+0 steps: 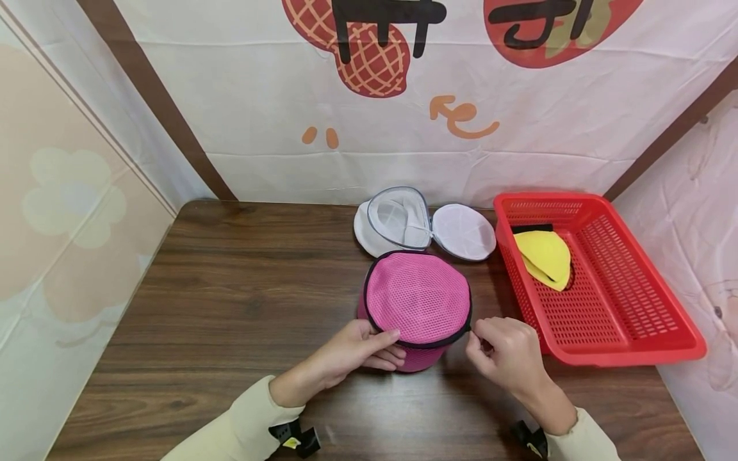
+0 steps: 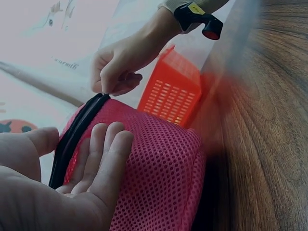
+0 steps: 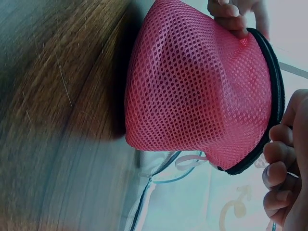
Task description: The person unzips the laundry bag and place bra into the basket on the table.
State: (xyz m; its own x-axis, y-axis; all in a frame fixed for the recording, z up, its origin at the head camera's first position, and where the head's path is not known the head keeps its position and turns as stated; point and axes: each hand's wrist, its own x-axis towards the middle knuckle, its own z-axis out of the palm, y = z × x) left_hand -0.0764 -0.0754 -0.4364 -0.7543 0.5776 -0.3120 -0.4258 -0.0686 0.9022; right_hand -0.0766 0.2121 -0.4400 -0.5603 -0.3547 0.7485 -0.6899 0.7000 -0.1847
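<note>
A pink mesh laundry bag (image 1: 418, 298) with a black zipped rim stands upright on the table, its round lid lying across the top. My left hand (image 1: 366, 349) holds its front left edge, thumb on the black rim and fingers against the mesh side. At the right of the rim, my right hand (image 1: 507, 352) pinches the zipper with curled fingers; the pull itself is hidden by them. In the right wrist view the black zipper (image 3: 276, 91) runs along the bag's edge to the right fingertips. The left wrist view shows the left fingers (image 2: 108, 159) spread along the mesh.
Behind the pink bag lies an opened white mesh bag (image 1: 398, 221) with blue-grey edging, its round lid (image 1: 464, 232) folded out to the right. A red perforated basket (image 1: 634, 275) stands at the right, holding a yellow folded item (image 1: 544, 256) and something black. A printed cloth hangs behind the table (image 1: 230, 307).
</note>
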